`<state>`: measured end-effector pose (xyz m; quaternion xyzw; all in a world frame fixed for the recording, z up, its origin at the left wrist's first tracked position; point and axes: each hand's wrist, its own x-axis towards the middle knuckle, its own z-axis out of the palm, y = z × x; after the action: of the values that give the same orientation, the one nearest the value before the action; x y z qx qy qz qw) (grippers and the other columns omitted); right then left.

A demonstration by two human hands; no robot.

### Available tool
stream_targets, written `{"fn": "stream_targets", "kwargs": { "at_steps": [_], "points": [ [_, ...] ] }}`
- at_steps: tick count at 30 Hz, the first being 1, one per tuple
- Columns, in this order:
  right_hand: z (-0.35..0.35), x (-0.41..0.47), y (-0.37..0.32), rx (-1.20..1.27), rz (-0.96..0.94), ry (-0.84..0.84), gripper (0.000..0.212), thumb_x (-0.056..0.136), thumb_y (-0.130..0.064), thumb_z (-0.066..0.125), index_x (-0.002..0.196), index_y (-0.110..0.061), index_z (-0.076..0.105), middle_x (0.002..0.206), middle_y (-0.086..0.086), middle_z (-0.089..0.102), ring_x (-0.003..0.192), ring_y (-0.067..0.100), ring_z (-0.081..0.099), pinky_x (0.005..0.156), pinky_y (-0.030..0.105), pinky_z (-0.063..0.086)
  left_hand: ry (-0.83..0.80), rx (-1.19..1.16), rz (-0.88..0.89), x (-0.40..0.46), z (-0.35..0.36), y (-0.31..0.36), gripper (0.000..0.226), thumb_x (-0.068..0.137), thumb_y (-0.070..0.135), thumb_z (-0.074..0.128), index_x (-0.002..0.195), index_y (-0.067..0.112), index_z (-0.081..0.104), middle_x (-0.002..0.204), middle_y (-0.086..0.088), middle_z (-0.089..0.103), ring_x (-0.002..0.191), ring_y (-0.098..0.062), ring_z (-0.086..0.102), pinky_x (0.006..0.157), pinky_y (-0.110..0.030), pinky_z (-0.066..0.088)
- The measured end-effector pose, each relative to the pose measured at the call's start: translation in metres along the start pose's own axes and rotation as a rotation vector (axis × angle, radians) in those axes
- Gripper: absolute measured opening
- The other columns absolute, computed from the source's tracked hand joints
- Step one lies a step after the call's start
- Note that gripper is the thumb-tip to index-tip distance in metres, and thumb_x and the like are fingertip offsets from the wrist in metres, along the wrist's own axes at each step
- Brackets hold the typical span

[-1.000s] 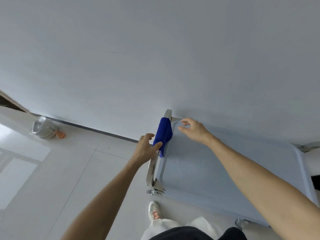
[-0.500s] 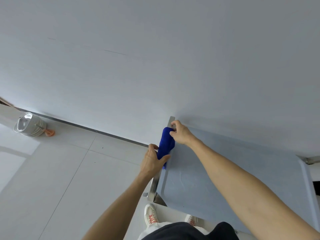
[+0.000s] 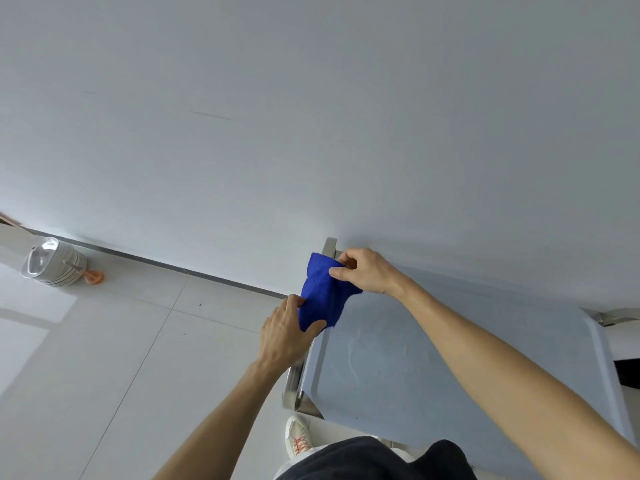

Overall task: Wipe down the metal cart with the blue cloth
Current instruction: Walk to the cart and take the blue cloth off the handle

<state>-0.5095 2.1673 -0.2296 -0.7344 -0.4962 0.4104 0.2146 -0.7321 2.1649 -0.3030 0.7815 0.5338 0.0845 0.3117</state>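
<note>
The blue cloth (image 3: 322, 296) hangs spread between both hands over the left end of the metal cart (image 3: 450, 358). My right hand (image 3: 363, 271) pinches the cloth's top edge near the cart's far left corner. Lower down, my left hand (image 3: 287, 334) grips the cloth's bottom edge beside the cart's side handle rail (image 3: 294, 382). The cart's flat top looks pale grey with faint smears and stands against the wall.
A white wall (image 3: 311, 116) rises right behind the cart. Pale tiled floor (image 3: 104, 358) stretches to the left. A metal pot with an orange piece (image 3: 55, 263) lies on the floor by the baseboard. My shoe (image 3: 298, 438) is by the cart's near left corner.
The cloth was bunched on the rail; my right hand reached it and pinched its top, and both hands now hold it opened out wider above the cart's left end.
</note>
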Motion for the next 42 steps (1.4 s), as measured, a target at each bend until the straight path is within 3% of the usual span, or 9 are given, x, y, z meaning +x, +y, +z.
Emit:
{"fn": "stream_targets", "kwargs": {
  "at_steps": [5,10,13,16,20,25,32,37,42],
  "points": [
    [-0.02,-0.031,0.013,0.065,-0.127,0.098,0.019,0.086,-0.036,0.075,0.087,-0.02,0.066,0.101,-0.003,0.064,0.092,0.009,0.06,0.08,0.022,0.046,0.178,-0.008,0.116,0.002,-0.007,0.018,0.018,0.087,0.018,0.057,0.104,0.015,0.061,0.102,0.002,0.065,0.092,-0.023,0.059,0.075,-0.033,0.043],
    [-0.047,-0.074,0.038,0.351,-0.199,0.098,0.014,0.092,-0.032,0.07,0.083,-0.027,0.062,0.133,-0.011,0.06,0.126,0.004,0.054,0.108,0.023,0.038,0.093,-0.46,0.171,-0.003,-0.035,0.053,0.017,0.079,0.024,0.05,0.093,0.026,0.058,0.08,0.013,0.065,0.07,-0.008,0.059,0.06,-0.016,0.045],
    [-0.057,-0.104,0.047,0.488,-0.216,0.142,0.023,0.096,-0.039,0.062,0.088,-0.02,0.055,0.099,-0.005,0.071,0.1,0.006,0.064,0.084,0.022,0.05,0.016,-0.571,0.245,-0.006,-0.045,0.08,0.011,0.082,0.024,0.052,0.089,0.029,0.057,0.083,0.014,0.065,0.073,-0.006,0.059,0.059,-0.012,0.044],
    [-0.058,-0.13,0.061,0.484,-0.199,0.246,0.032,0.098,-0.048,0.055,0.094,-0.018,0.047,0.066,-0.001,0.05,0.064,0.02,0.04,0.059,0.028,0.036,-0.12,-0.606,0.272,-0.008,-0.041,0.1,0.012,0.085,0.027,0.052,0.093,0.03,0.06,0.088,0.009,0.066,0.077,-0.008,0.06,0.063,-0.019,0.049],
    [-0.049,-0.161,0.1,0.464,-0.105,0.333,0.021,0.099,-0.042,0.055,0.094,-0.023,0.047,0.06,-0.009,0.052,0.054,0.01,0.04,0.053,0.02,0.036,-0.39,-0.626,0.276,-0.02,-0.016,0.101,0.019,0.091,0.03,0.056,0.106,0.021,0.062,0.094,-0.006,0.069,0.087,-0.027,0.066,0.071,-0.042,0.059],
    [-0.025,-0.192,0.145,0.523,0.06,0.29,0.025,0.096,-0.047,0.059,0.094,-0.024,0.05,0.069,0.01,0.062,0.059,0.018,0.049,0.054,0.034,0.042,-0.582,-0.569,0.208,-0.031,0.019,0.092,0.014,0.097,0.024,0.058,0.109,0.024,0.064,0.1,-0.002,0.071,0.093,-0.023,0.068,0.068,-0.029,0.058],
    [-0.031,-0.166,0.184,0.324,0.331,0.516,0.017,0.099,-0.03,0.054,0.113,-0.022,0.049,0.115,0.003,0.061,0.1,0.021,0.062,0.084,0.037,0.052,-0.227,-0.387,0.073,-0.007,0.045,0.108,0.018,0.1,0.02,0.053,0.117,0.019,0.061,0.111,0.001,0.068,0.087,-0.008,0.069,0.079,-0.027,0.058],
    [-0.013,-0.166,0.198,0.242,0.334,0.38,0.006,0.101,-0.028,0.051,0.106,-0.026,0.054,0.107,-0.008,0.058,0.105,0.015,0.059,0.07,0.01,0.039,-0.211,-0.285,0.13,-0.01,0.035,0.1,0.015,0.1,0.015,0.052,0.107,0.019,0.065,0.105,0.004,0.069,0.088,-0.009,0.068,0.074,-0.018,0.055],
    [0.014,-0.158,0.202,0.13,0.289,0.233,0.026,0.102,-0.026,0.052,0.125,-0.017,0.059,0.125,-0.001,0.062,0.116,0.015,0.058,0.087,0.016,0.044,-0.099,-0.153,0.249,-0.007,0.026,0.093,0.017,0.098,0.008,0.055,0.109,0.011,0.067,0.111,-0.001,0.068,0.092,-0.006,0.062,0.078,-0.007,0.046]
  ]
}}
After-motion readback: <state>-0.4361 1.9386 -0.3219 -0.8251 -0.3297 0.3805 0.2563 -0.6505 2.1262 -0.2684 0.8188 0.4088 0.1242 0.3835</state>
